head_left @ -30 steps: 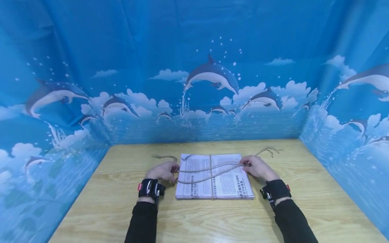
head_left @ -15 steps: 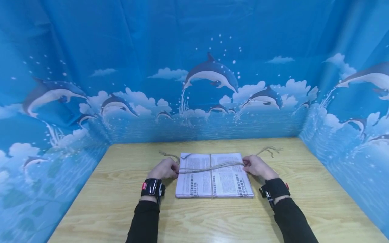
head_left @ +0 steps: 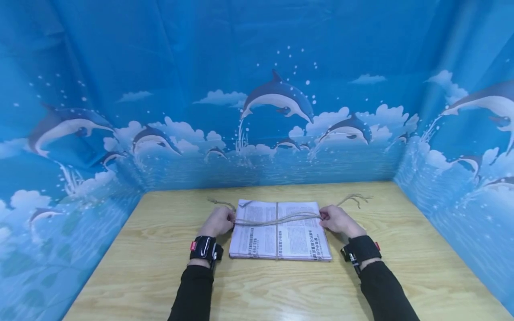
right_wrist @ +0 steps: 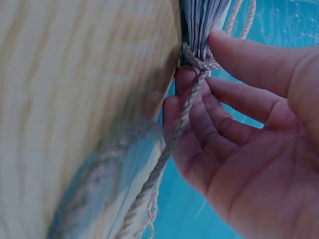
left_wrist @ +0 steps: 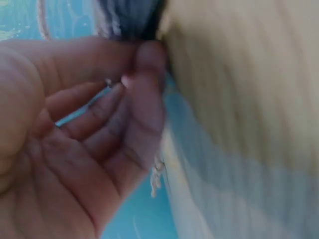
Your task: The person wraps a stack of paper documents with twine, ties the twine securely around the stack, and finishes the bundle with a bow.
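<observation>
1. While the left hand [head_left: 217,222] and right hand [head_left: 340,220] pinch the cord [head_left: 277,221] across the newspaper stack [head_left: 261,243] on the table [head_left: 249,290], cross-binding seems in hand.
2. Left wrist: fingertips meet beside the stack (blur hides the cord).
3. Right wrist: fingers bend around the cord's crossing; next calls, probably, for even pulling.

Pale wood-grain tabletop [head_left: 281,290] under grip, soft glare [head_left: 289,314] nearer than grip. Straight beyond grip, creased blue dolphin-print curtain [head_left: 277,174]. Same print left of grip [head_left: 72,178] and right [head_left: 462,147]: leaping dolphins [head_left: 277,96], white clouds [head_left: 387,117], rippled water [head_left: 180,171].
</observation>
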### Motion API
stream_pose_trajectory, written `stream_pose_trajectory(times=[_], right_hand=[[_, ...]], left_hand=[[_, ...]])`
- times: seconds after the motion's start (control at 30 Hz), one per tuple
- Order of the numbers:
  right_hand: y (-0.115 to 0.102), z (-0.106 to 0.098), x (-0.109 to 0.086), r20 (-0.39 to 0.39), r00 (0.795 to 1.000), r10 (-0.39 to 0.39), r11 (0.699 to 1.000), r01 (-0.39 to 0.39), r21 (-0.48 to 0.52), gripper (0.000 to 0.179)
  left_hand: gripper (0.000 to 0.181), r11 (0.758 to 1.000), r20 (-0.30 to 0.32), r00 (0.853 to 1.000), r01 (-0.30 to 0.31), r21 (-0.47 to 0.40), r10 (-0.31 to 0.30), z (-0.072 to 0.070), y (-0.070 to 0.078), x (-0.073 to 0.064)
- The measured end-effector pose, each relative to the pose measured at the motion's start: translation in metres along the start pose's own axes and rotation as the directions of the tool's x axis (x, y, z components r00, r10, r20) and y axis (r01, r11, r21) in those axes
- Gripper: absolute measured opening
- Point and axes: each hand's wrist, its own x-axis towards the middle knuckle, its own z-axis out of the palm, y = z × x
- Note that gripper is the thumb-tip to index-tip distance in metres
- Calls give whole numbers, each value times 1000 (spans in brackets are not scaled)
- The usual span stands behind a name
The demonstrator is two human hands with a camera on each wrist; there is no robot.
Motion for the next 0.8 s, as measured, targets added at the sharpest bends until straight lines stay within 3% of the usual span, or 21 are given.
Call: stream_pose_trajectory(times=[0.23,0.43,0.67,0.8], right_hand=[[0,0,0,-3,1000,-15,1000,15,-8,35],[2,-2,-2,1,999,-38,999,38,-21,36],[8,-7,-3,17,997,-75,997,76,-28,43],[14,-13,-4,1,998,-69,998,69,-10,43]], left_hand=[[25,1000,40,999,21,8,-21,2,6,-1],[26,999,24,998,-53,6,53,1,3,-3],[8,995,92,996,3,-96,6,-4,-8,-4],[24,983,146,989,24,-183,3,-17,-15,-8]])
